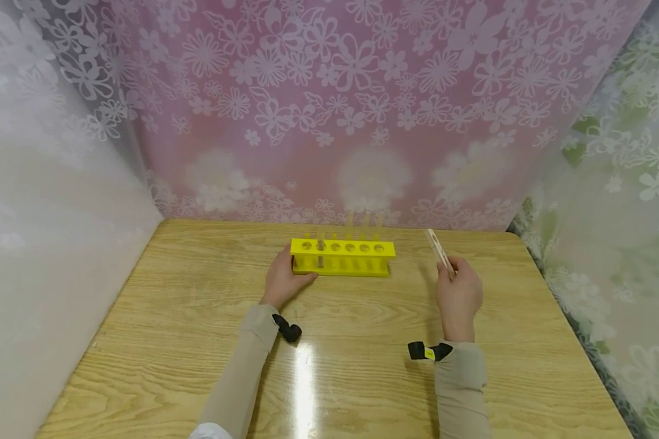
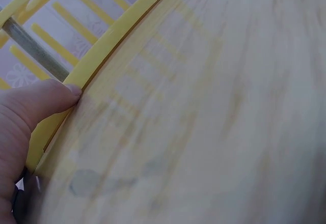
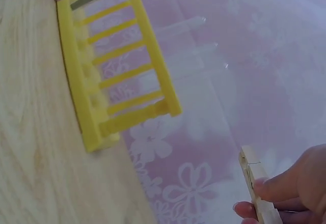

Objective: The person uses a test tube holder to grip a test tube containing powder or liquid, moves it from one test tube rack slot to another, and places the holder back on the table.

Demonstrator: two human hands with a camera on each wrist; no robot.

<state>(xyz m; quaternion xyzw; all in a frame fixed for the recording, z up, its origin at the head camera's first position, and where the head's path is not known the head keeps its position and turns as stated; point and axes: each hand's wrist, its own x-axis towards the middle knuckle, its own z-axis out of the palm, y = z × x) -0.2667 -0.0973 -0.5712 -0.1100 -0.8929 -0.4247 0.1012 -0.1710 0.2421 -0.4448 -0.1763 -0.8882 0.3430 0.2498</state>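
Observation:
A yellow test-tube rack (image 1: pixel 343 253) stands near the back of the table. My left hand (image 1: pixel 285 279) grips its left end, the thumb (image 2: pixel 53 99) lying along the front edge of the base in the left wrist view. A test tube with grey contents (image 1: pixel 321 261) stands in the rack's second hole from the left. Behind the top plate, three clear test tubes (image 1: pixel 365 225) sit upside down, their rounded ends outward in the right wrist view. To the right of the rack, my right hand (image 1: pixel 459 296) pinches a wooden test-tube holder (image 1: pixel 438 247) between thumb and fingers, tip pointing up and away.
The wood-grain table (image 1: pixel 362 329) runs back to a pink flowered curtain (image 1: pixel 329 122). White and green curtains hang at the sides. A black wrist camera (image 1: pixel 288 329) is strapped on the left sleeve, another black camera (image 1: pixel 417 350) on the right.

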